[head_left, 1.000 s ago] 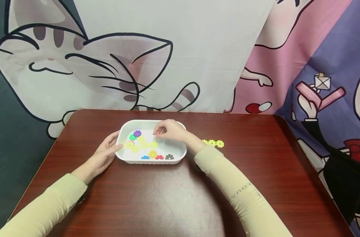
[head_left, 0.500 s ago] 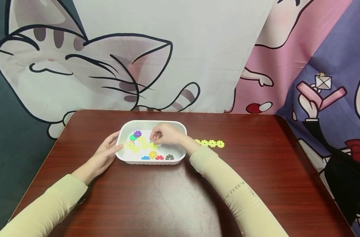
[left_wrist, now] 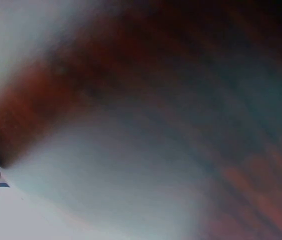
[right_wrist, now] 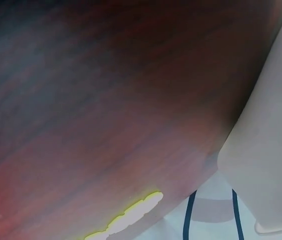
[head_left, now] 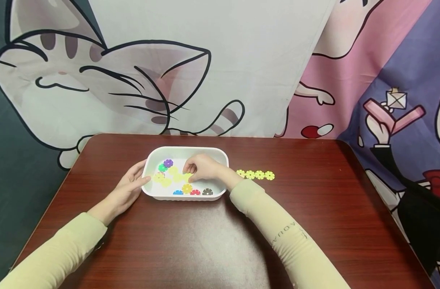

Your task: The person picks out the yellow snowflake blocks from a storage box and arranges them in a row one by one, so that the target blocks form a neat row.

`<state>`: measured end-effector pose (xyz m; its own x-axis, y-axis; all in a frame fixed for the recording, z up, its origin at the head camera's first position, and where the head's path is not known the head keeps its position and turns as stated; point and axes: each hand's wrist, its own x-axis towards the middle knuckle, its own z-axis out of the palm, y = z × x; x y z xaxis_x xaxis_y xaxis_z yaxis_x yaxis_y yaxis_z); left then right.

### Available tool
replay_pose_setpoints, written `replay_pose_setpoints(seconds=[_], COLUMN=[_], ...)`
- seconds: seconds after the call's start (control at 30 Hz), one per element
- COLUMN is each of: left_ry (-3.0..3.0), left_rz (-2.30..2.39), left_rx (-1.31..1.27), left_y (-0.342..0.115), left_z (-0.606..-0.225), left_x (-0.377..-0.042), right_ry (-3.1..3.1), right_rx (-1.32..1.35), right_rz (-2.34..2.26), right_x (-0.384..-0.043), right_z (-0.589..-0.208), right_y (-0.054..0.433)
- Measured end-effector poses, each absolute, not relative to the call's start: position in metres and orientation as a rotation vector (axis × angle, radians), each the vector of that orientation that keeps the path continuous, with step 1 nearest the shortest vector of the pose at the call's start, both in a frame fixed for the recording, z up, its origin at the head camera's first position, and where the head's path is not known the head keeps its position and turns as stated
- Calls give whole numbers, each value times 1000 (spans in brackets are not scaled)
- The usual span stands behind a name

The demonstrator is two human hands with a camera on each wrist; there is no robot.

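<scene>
A white plastic tray (head_left: 183, 198) stands on the table, holding several flower-shaped plastic discs. My left hand (head_left: 127, 186) grips its left end, thumb over the rim and fingers along the outside. Inside the tray, my right hand (head_left: 202, 167) has thumb and curled fingers at a yellow disc (head_left: 187, 177), pinching it. More yellow discs (head_left: 165, 182) lie to the left of the fingertips, near a purple disc (head_left: 168, 163) and a green disc (head_left: 162, 167). Orange-yellow (head_left: 187, 188), blue, red and dark grey discs lie along the near wall. Both wrist views leave out the fingertips.
Right of the tray, several yellow discs form a straight row (head_left: 254, 174) on the brown table (head_left: 191, 249); the right wrist view also catches this row (right_wrist: 131, 217) beside the tray (right_wrist: 265, 150). A cartoon-print cloth (head_left: 263, 72) hangs behind the table's far edge.
My right hand has come down and slightly toward me inside the tray, from above its middle to the yellow disc. The left hand and tray have stayed put.
</scene>
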<state>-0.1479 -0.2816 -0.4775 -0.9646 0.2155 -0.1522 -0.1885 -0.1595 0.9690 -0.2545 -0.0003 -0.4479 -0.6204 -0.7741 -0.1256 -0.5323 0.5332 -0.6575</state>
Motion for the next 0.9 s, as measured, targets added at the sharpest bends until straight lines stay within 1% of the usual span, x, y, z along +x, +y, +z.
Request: replay_pose_setpoints(seconds=[0.5,0.9], left_ry=[1820,1804], left_rz=[2225,2236], left_rx=[2,-7], left_y=[-281,-280], left_z=[-475,-473], left_x=[-147,-148], right_ry=[2416,2407], right_rx=[-1068,-1082], right_rz=[-727,-793], right_x=[-253,-250], right_z=[-453,-447], right_y=[-3,-1])
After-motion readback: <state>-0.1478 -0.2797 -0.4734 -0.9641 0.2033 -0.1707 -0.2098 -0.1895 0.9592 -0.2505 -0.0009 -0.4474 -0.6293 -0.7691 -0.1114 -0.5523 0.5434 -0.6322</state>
